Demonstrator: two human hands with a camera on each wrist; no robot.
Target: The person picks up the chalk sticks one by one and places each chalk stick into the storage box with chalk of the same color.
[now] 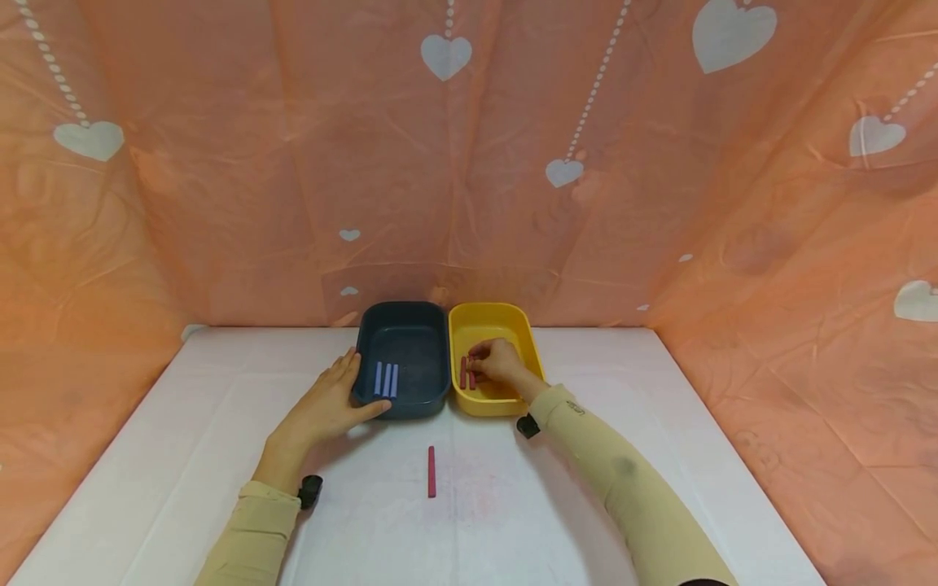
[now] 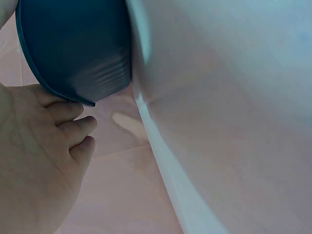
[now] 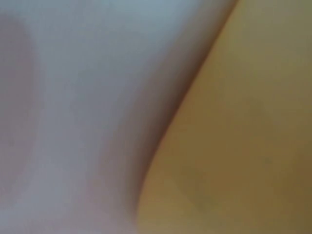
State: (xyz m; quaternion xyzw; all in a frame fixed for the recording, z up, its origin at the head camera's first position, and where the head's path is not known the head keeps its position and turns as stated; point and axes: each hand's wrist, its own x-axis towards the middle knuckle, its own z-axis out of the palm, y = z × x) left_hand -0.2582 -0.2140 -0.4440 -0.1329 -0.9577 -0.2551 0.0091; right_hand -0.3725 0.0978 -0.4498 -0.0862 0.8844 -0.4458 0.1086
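My left hand [image 1: 330, 403] rests against the left side of a dark blue tray [image 1: 428, 399], thumb along its front edge and fingers straight at its side. In the left wrist view, fingertips touch the tray's rim [image 2: 53, 92]. Three lavender chalk sticks [image 1: 387, 380] lie side by side in that tray. Inside the yellow tray [image 1: 523, 342], my right hand [image 1: 501, 364] pinches a red chalk stick [image 1: 472, 380] beside another red chalk stick [image 1: 463, 373]. A further red chalk stick [image 1: 431, 472] lies on the table in front. The right wrist view is blurred, showing mostly yellow tray wall [image 3: 234, 136].
Both trays stand side by side at the back of the white-covered table [image 1: 601, 374]. An orange curtain [image 1: 242, 203] with white hearts rises behind and at both sides. Faint pink smudges mark the cloth near the loose stick.
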